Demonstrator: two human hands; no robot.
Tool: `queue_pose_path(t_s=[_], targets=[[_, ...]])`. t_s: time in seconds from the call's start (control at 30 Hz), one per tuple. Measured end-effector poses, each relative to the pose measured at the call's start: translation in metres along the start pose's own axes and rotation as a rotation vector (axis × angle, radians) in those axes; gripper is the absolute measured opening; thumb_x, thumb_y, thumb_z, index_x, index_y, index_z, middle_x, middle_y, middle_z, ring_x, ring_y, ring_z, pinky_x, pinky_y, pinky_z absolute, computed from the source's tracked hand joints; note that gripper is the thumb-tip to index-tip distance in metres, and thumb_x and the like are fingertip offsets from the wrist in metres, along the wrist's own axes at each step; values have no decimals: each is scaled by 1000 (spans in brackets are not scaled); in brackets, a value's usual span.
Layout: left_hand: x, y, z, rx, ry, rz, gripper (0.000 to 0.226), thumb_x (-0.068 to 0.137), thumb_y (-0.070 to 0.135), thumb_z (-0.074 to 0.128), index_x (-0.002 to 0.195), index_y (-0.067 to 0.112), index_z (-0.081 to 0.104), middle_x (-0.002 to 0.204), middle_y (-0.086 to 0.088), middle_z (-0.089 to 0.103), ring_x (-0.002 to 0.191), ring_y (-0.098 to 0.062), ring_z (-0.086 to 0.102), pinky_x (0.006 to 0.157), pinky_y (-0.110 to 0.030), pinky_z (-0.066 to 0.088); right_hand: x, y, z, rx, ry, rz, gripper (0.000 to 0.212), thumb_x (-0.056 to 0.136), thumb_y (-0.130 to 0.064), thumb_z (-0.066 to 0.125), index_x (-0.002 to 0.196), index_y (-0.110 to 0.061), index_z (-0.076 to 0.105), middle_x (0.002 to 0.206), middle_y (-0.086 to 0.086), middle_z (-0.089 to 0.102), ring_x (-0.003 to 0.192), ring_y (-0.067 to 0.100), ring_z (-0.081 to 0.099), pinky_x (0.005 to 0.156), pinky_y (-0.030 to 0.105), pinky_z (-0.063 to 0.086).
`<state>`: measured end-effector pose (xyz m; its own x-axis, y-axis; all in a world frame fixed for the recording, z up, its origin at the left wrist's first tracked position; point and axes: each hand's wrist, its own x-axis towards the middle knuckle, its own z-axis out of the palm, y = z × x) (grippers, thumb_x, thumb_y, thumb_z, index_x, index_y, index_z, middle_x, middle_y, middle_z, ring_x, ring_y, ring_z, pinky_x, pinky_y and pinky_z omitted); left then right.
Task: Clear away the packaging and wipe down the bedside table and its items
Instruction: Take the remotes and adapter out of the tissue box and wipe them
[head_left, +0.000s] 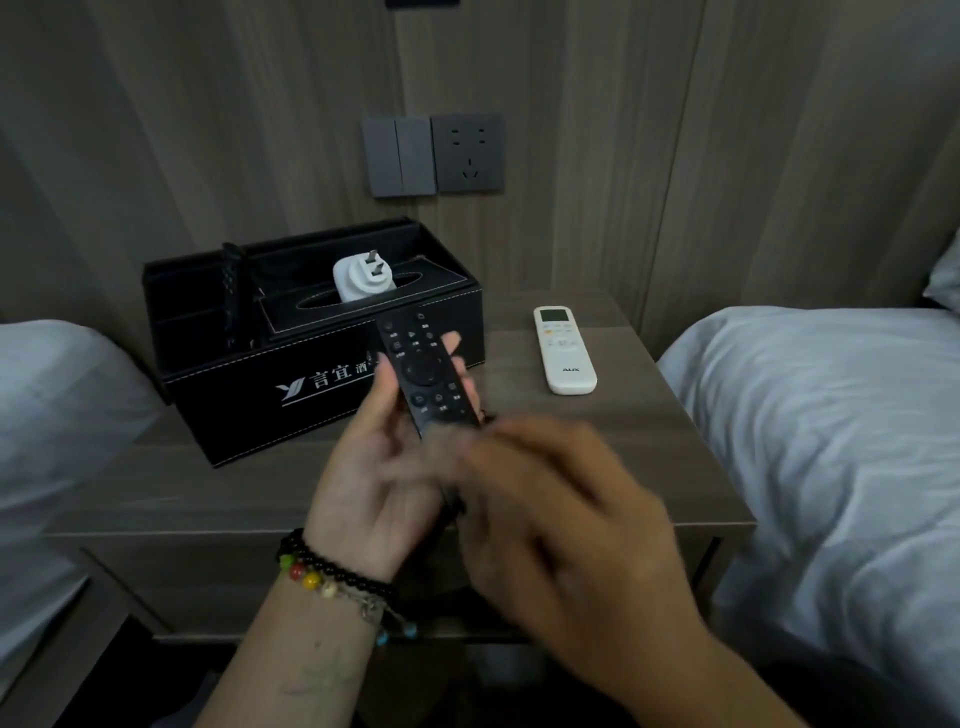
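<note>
Left hand (374, 483) grip holds black remote (426, 374) above bedside table (623, 467); right hand (561, 519) blurred, grip unclear.

Bare forearms, black bead bracelet (332, 569) with red, yellow, green beads on left wrist

We see a matt wood-grain tabletop (597, 441), a stitched leather-look black organiser box (311, 395) (faintly glossy), and a white plastic remote (563, 351).

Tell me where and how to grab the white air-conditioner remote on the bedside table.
The white AUX remote lies flat, face up, on the bedside table, long axis running away from you. Probably best: come from above and pinch its two long edges near the middle, below the screen. Both sides look clear.
</note>
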<state>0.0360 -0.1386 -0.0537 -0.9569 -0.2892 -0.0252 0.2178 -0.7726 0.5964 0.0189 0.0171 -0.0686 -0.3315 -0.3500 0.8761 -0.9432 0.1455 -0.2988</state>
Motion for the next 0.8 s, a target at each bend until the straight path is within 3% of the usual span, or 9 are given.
queue_pose_path(t_s=[0.07, 0.1, 0.27, 0.4, 0.5, 0.57, 0.67, 0.8], targets=[[-3, 3, 0, -73, 4, 25, 55, 87, 41, 56, 130, 6, 59, 118, -9, 60, 121, -16, 53, 104, -35, 44, 7, 9, -4, -10, 121, 74, 34, 85, -5, 60, 118, -13, 67, 112, 6, 62, 101, 7, 60, 87, 13, 46], [-4, 3, 1, -79, 3, 29, 55, 87, 42, 55, 129, 6, 60, 116, -8, 61, 124, -15, 50, 106, -37, 41, 8, 10, -6, -8, 158, 93, 35, 85, -3, 61, 118, -12, 66, 111, 6, 62, 101, 6, 59, 88, 11, 44], [-2, 0, 3, -66, 35, 29, 48, 91, 43, 54, 124, 10, 63, 107, -4, 65, 90, -13, 64, 79, -30, 58, -3, 5, 0, 57, 33, -29, 37, 85, -4, 65, 119, -17, 67, 116, 5, 63, 97, 15, 64, 76, 27, 54], [5, 0, 19, 11, 204, -9, 46, 96, 45, 40, 119, 12, 63, 90, -2, 66, 74, -12, 61, 61, -28, 57, 11, 46, -18, -34, 167, 233, 33, 86, -10, 63, 117, -18, 67, 110, -1, 61, 94, -3, 57, 83, 4, 42], [19, 4, 37, 163, 295, -74, 47, 99, 47, 37, 111, 9, 62, 83, -5, 66, 69, -14, 59, 58, -27, 53, 19, 66, -36, -25, 275, 542, 36, 83, -3, 65, 114, -21, 68, 106, -4, 61, 91, -16, 49, 83, -7, 28], [33, 8, 56, 344, 278, -112, 45, 99, 47, 39, 103, 8, 61, 78, -7, 64, 66, -15, 59, 56, -27, 53, 23, 72, -44, 37, 296, 693, 36, 84, -5, 61, 112, -28, 69, 108, -5, 63, 93, -8, 50, 88, -1, 31], [64, 6, 85, 628, 243, -83, 39, 101, 41, 39, 100, 8, 60, 76, -8, 61, 56, -13, 63, 46, -24, 54, 24, 79, -49, 132, 289, 830, 35, 85, -9, 56, 105, -36, 68, 107, -7, 66, 100, 8, 60, 97, 26, 46], [110, -8, 108, 936, 288, -1, 36, 102, 34, 40, 101, 2, 58, 73, -12, 62, 48, -15, 63, 40, -23, 49, 22, 90, -50, 184, 293, 928, 33, 85, -9, 56, 101, -35, 69, 104, -6, 68, 100, 13, 62, 99, 38, 48]])
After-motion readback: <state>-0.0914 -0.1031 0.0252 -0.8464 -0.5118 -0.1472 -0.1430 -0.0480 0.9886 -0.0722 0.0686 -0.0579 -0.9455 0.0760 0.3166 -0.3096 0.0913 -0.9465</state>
